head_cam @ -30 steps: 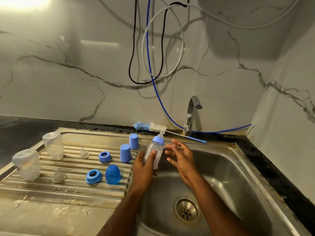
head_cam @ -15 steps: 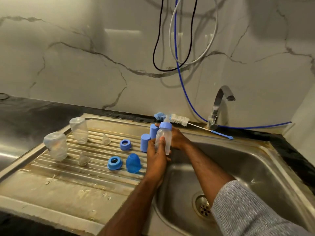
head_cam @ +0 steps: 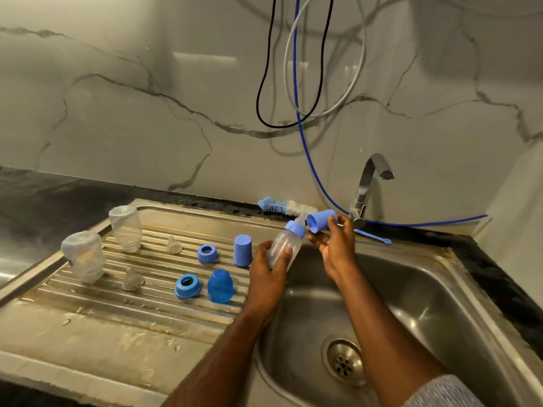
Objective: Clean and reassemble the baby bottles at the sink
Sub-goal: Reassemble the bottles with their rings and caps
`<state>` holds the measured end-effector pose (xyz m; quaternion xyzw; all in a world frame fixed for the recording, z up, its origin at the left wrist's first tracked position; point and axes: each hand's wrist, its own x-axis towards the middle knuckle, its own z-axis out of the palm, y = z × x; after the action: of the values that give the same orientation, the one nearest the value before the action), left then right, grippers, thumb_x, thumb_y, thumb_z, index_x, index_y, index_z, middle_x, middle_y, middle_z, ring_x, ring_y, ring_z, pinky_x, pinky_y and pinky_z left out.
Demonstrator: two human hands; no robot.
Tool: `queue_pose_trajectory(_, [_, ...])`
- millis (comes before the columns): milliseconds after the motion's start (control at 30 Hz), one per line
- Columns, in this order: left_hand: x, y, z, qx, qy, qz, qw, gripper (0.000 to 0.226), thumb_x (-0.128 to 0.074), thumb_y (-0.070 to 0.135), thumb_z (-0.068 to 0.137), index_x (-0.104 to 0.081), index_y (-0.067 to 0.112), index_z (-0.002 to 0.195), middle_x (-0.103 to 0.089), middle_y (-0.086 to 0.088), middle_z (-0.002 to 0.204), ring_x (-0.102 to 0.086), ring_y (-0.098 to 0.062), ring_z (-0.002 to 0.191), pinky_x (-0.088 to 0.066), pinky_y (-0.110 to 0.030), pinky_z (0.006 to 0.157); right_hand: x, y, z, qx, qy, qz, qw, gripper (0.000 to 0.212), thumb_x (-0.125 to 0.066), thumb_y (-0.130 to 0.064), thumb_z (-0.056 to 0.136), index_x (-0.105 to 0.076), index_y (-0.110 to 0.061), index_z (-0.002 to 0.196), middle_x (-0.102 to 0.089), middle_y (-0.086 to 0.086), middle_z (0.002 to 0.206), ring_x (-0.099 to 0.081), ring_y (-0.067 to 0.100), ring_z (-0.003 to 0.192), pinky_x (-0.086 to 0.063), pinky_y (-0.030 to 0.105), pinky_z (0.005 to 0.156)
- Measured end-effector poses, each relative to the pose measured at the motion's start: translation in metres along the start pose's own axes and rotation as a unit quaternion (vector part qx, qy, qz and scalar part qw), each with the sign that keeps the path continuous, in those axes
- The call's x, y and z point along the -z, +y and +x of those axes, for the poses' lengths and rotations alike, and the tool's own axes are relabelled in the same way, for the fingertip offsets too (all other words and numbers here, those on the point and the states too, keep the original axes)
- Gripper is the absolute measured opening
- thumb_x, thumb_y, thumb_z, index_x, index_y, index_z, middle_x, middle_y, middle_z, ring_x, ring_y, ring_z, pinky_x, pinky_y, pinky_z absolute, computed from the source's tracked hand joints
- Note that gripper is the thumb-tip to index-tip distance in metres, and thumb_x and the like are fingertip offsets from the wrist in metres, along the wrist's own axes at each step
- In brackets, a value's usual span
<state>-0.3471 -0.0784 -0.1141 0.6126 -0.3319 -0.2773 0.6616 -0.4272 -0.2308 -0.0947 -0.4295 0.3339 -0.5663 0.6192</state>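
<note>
1. Your left hand point(head_cam: 269, 271) wraps its fingers and thumb round the body of a clear bottle point(head_cam: 284, 247), held over the near-left edge of the sink point(head_cam: 440, 289).
2. Your right hand point(head_cam: 338, 245) pinches a blue cap point(head_cam: 321, 220) in its fingertips, just beyond the bottle's top and almost touching it.
3. The bottle's long axis leans away from you and to the right. Its blue collar point(head_cam: 296, 228) and pale teat point up toward the cap.
4. The cap lies nearly on its side, its open mouth turned left and down toward the teat.
5. The risk, as I judge it: the two axes do not line up, so the cap could go on crooked, squash the teat, or slip from wet fingertips into the sink.
6. Left of your left hand, on the ribbed drainer point(head_cam: 88, 304), stand two upturned bottles point(head_cam: 125, 229), two teats point(head_cam: 174, 245), two collars point(head_cam: 188, 286), a tall cap point(head_cam: 242, 250) and a domed cap point(head_cam: 220, 286).
7. A sweeping left elbow could knock these over.
8. A bottle brush point(head_cam: 282, 206) lies beyond both hands on the desk.
</note>
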Motion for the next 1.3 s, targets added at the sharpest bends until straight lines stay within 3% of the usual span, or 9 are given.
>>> queue_pose_trajectory(367, [0.005,-0.004,-0.002,-0.021,-0.049,0.069,0.996,0.061,-0.066,0.037,0.095,-0.040,0.024,0.149,-0.055,0.001,0.138,-0.057,-0.017,0.123,-0.052,-0.045,0.103,0.025,-0.020,-0.037,0.048,0.025,0.058,0.997,0.017,-0.058,-0.017,0.100,-0.054,-0.022,0.116,-0.065,0.018,0.120,-0.069,0.034,0.102,-0.061,0.043,0.079])
queue_pose_trajectory(500, [0.004,-0.008,-0.001,-0.042,-0.074,0.086,0.993,0.046,-0.068,0.038,0.094,-0.045,0.039,0.134,-0.057,0.019,0.118,-0.058,0.003,0.105,-0.052,-0.021,0.086,0.025,-0.017,-0.038,0.051,-0.001,0.015,0.999,0.026,-0.058,-0.017,0.100,-0.053,-0.017,0.125,-0.066,0.013,0.117,-0.069,0.034,0.105,-0.059,0.048,0.085])
queue_pose_trajectory(633, [0.003,-0.007,0.000,-0.055,-0.072,0.084,0.992,0.038,-0.068,0.037,0.095,-0.046,0.043,0.125,-0.056,0.028,0.108,-0.058,0.008,0.099,-0.046,-0.012,0.077,0.022,-0.010,-0.039,0.060,-0.060,-0.035,0.996,0.019,-0.059,-0.016,0.100,-0.060,-0.029,0.113,-0.074,-0.006,0.101,-0.070,0.023,0.100,-0.061,0.036,0.073])
queue_pose_trajectory(800, [0.005,-0.009,0.001,-0.043,-0.057,0.046,0.996,0.033,-0.066,0.034,0.097,-0.048,0.037,0.124,-0.055,0.025,0.107,-0.059,0.005,0.097,-0.056,-0.024,0.084,0.024,0.002,-0.040,0.055,-0.083,-0.056,0.993,0.044,-0.078,-0.022,0.084,-0.060,-0.033,0.123,-0.069,0.010,0.121,-0.071,0.027,0.106,-0.060,0.042,0.077])
queue_pose_trajectory(900, [0.003,-0.007,-0.001,-0.026,-0.058,0.015,0.998,0.033,-0.064,0.033,0.097,-0.050,0.032,0.127,-0.060,0.012,0.112,-0.062,-0.005,0.098,-0.058,-0.021,0.067,0.024,0.005,-0.040,0.047,-0.082,-0.047,0.994,0.062,-0.092,-0.038,0.065,-0.062,-0.038,0.119,-0.070,0.010,0.120,-0.073,0.027,0.103,-0.060,0.040,0.074])
queue_pose_trajectory(1000, [0.002,-0.006,-0.004,-0.010,-0.061,-0.004,0.998,0.030,-0.063,0.032,0.098,-0.048,0.035,0.125,-0.059,0.011,0.112,-0.065,-0.011,0.096,-0.059,-0.028,0.063,0.022,0.004,-0.040,0.057,-0.077,-0.051,0.994,0.072,-0.093,-0.044,0.058,-0.063,-0.033,0.122,-0.070,0.009,0.120,-0.073,0.027,0.103,-0.060,0.041,0.073])
queue_pose_trajectory(1100, [0.002,-0.006,-0.004,-0.024,-0.068,-0.006,0.997,0.029,-0.063,0.032,0.098,-0.051,0.035,0.124,-0.062,0.009,0.111,-0.067,-0.014,0.094,-0.058,-0.031,0.061,0.023,-0.001,-0.043,0.074,-0.078,-0.060,0.992,0.071,-0.093,-0.036,0.062,-0.062,-0.025,0.125,-0.071,0.007,0.118,-0.073,0.027,0.102,-0.061,0.041,0.071])
queue_pose_trajectory(1233, [0.002,-0.005,-0.005,-0.043,-0.086,0.005,0.995,0.028,-0.063,0.033,0.098,-0.052,0.035,0.125,-0.064,0.005,0.111,-0.068,-0.016,0.092,-0.059,-0.034,0.062,0.026,-0.012,-0.052,0.090,-0.077,-0.062,0.991,0.056,-0.091,-0.030,0.064,-0.066,-0.034,0.114,-0.072,0.005,0.114,-0.073,0.026,0.100,-0.061,0.037,0.068])
queue_pose_trajectory(1300, [0.003,-0.002,-0.006,-0.052,-0.099,0.008,0.994,0.031,-0.062,0.035,0.098,-0.050,0.035,0.126,-0.061,0.007,0.114,-0.068,-0.015,0.095,-0.061,-0.033,0.066,0.025,-0.016,-0.059,0.091,-0.096,-0.051,0.990,0.059,-0.088,-0.026,0.068,-0.063,-0.039,0.120,-0.071,0.005,0.117,-0.073,0.025,0.101,-0.061,0.038,0.070])
